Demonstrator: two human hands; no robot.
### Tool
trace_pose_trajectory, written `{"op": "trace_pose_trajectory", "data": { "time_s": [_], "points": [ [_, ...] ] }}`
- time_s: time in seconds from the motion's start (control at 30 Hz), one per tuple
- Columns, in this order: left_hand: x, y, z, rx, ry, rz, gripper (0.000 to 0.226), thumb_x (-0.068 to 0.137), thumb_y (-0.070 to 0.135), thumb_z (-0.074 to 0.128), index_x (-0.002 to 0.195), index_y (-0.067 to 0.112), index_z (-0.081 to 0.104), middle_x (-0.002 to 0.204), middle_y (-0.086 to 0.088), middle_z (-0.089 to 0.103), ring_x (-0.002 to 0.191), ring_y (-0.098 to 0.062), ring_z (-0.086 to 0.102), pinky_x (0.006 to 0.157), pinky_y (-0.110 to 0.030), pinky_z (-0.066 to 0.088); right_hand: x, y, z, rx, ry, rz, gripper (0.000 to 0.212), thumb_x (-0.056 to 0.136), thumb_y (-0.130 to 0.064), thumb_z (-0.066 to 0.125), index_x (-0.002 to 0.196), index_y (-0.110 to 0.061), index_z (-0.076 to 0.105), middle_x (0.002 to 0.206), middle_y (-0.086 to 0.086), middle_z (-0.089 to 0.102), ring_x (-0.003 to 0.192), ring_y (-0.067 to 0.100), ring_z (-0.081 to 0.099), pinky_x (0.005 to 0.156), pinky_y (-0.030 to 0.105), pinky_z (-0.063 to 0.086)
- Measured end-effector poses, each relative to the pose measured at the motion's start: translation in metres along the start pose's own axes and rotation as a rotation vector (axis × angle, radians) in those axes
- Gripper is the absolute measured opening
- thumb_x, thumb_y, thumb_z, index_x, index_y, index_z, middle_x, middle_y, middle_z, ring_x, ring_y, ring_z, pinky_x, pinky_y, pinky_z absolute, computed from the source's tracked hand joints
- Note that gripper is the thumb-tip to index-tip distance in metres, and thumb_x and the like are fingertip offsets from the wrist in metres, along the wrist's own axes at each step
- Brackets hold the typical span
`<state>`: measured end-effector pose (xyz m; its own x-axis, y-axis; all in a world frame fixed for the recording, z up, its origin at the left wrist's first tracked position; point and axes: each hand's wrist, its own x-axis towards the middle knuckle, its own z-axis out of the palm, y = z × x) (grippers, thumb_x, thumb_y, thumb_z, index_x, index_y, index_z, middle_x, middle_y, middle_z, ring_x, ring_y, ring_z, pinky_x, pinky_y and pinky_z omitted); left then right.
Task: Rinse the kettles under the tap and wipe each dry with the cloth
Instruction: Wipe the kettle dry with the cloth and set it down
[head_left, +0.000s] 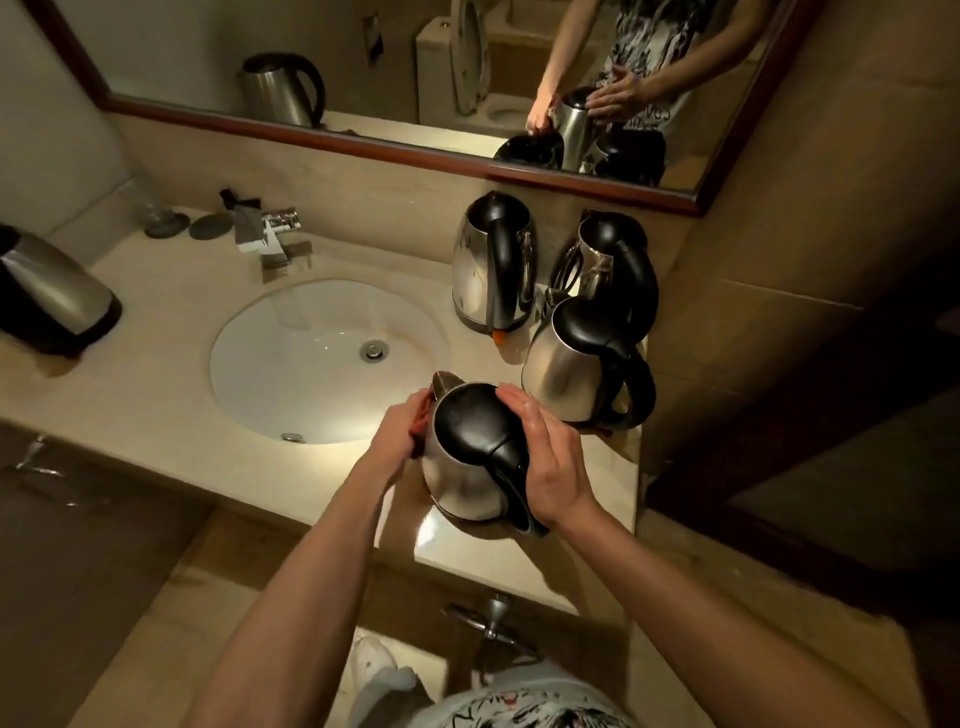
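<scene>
Head view: kettle (467, 467) standing on tabletop (156, 405).
Left hand (397, 431): gripping its side, reddish cloth possibly underneath.
Right hand (550, 462): lying flat, steadying lid.
Advice: keep bracing while wiping.

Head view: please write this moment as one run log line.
kettle: on counter edge, front right of sink | left hand: holds its side | right hand: rests on lid and handle | tap: no water seen

Five steel kettles (470, 462) with black lids and handles ring the sink — four upright, one at the counter's front edge.
</scene>
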<state>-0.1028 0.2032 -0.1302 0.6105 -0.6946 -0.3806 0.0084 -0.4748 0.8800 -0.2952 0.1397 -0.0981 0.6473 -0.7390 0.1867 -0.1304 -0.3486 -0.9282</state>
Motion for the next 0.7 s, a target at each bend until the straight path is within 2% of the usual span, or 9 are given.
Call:
{"op": "trace_pose_trajectory", "data": {
  "time_s": [0.07, 0.1, 0.2, 0.3, 0.4, 0.47, 0.53, 0.6, 0.7],
  "points": [
    [-0.014, -0.021, -0.01, 0.444, -0.072, 0.108, 0.039, 0.101, 0.028, 0.046, 0.137, 0.017, 0.056, 0.108, -0.022, 0.066, 0.092, -0.046, 0.063, 0.077, -0.043, 0.052, 0.0, 0.001, 0.001, 0.018, 0.009, 0.006, 0.055, 0.103, -0.045, 0.026, 0.139, -0.021, 0.06, 0.143, -0.007, 0.057, 0.133, -0.016, 0.043, 0.114, 0.011, 0.03],
    [-0.025, -0.029, -0.015, 0.589, -0.062, 0.161, 0.038, 0.1, 0.028, 0.045, 0.134, 0.017, 0.058, 0.104, -0.019, 0.068, 0.089, -0.04, 0.066, 0.077, -0.037, 0.052, 0.0, 0.002, 0.001, 0.027, 0.016, 0.007, 0.054, 0.103, -0.045, 0.026, 0.138, -0.022, 0.06, 0.143, -0.007, 0.057, 0.133, -0.015, 0.044, 0.114, 0.011, 0.031],
    [-0.058, -0.046, -0.019, 0.456, 0.115, 0.158, 0.033, 0.109, 0.029, 0.037, 0.093, 0.021, 0.065, 0.088, -0.001, 0.066, 0.078, -0.007, 0.062, 0.069, -0.01, 0.042, 0.0, 0.003, 0.001, 0.048, 0.021, 0.011, 0.05, 0.103, -0.044, 0.027, 0.136, -0.026, 0.059, 0.141, -0.01, 0.057, 0.133, -0.016, 0.044, 0.114, 0.011, 0.031],
    [-0.077, -0.067, -0.021, 0.33, 0.211, 0.162, 0.033, 0.109, 0.028, 0.038, 0.089, 0.024, 0.065, 0.085, 0.011, 0.068, 0.078, -0.001, 0.065, 0.078, -0.018, 0.053, 0.0, 0.001, 0.001, 0.045, 0.013, 0.017, 0.048, 0.103, -0.044, 0.027, 0.136, -0.028, 0.058, 0.142, -0.012, 0.056, 0.133, -0.018, 0.043, 0.113, 0.009, 0.029],
    [-0.07, -0.093, -0.031, 0.597, 0.253, 0.224, 0.041, 0.106, 0.044, 0.035, 0.114, 0.023, 0.068, 0.113, 0.002, 0.07, 0.107, -0.011, 0.061, 0.097, -0.039, 0.053, 0.0, -0.001, 0.0, 0.043, 0.011, 0.023, 0.047, 0.103, -0.044, 0.028, 0.136, -0.029, 0.057, 0.141, -0.015, 0.054, 0.133, -0.019, 0.041, 0.112, 0.007, 0.029],
    [-0.064, -0.098, -0.038, 0.878, 0.219, 0.128, 0.048, 0.104, 0.047, 0.039, 0.141, 0.022, 0.055, 0.145, -0.005, 0.054, 0.133, -0.027, 0.044, 0.112, -0.046, 0.04, 0.0, -0.003, 0.0, 0.047, 0.011, 0.033, 0.047, 0.103, -0.045, 0.029, 0.136, -0.028, 0.057, 0.141, -0.015, 0.054, 0.133, -0.019, 0.041, 0.112, 0.007, 0.029],
    [-0.063, -0.091, -0.042, 0.987, 0.159, 0.042, 0.057, 0.103, 0.045, 0.046, 0.152, 0.019, 0.04, 0.158, -0.008, 0.038, 0.143, -0.031, 0.032, 0.115, -0.045, 0.032, -0.002, -0.005, 0.001, 0.046, 0.024, 0.046, 0.053, 0.102, -0.047, 0.029, 0.138, -0.023, 0.059, 0.142, -0.011, 0.056, 0.133, -0.016, 0.044, 0.112, 0.008, 0.03],
    [-0.066, -0.081, -0.044, 0.859, 0.178, 0.056, 0.063, 0.1, 0.045, 0.053, 0.154, 0.016, 0.035, 0.16, -0.009, 0.034, 0.146, -0.031, 0.029, 0.117, -0.045, 0.029, -0.004, -0.006, 0.001, 0.06, 0.067, 0.088, 0.064, 0.099, -0.053, 0.029, 0.14, -0.016, 0.06, 0.141, -0.008, 0.057, 0.132, -0.009, 0.047, 0.111, 0.007, 0.031],
    [-0.08, -0.052, -0.042, 0.267, 0.19, 0.065, 0.053, 0.102, 0.037, 0.054, 0.151, 0.021, 0.041, 0.157, -0.004, 0.04, 0.141, -0.019, 0.039, 0.113, -0.035, 0.032, -0.01, -0.005, -0.004, 0.191, 0.135, 0.215, 0.07, 0.092, -0.066, 0.029, 0.141, -0.024, 0.057, 0.141, -0.013, 0.057, 0.132, -0.005, 0.048, 0.108, 0.008, 0.033]
  ]
}}
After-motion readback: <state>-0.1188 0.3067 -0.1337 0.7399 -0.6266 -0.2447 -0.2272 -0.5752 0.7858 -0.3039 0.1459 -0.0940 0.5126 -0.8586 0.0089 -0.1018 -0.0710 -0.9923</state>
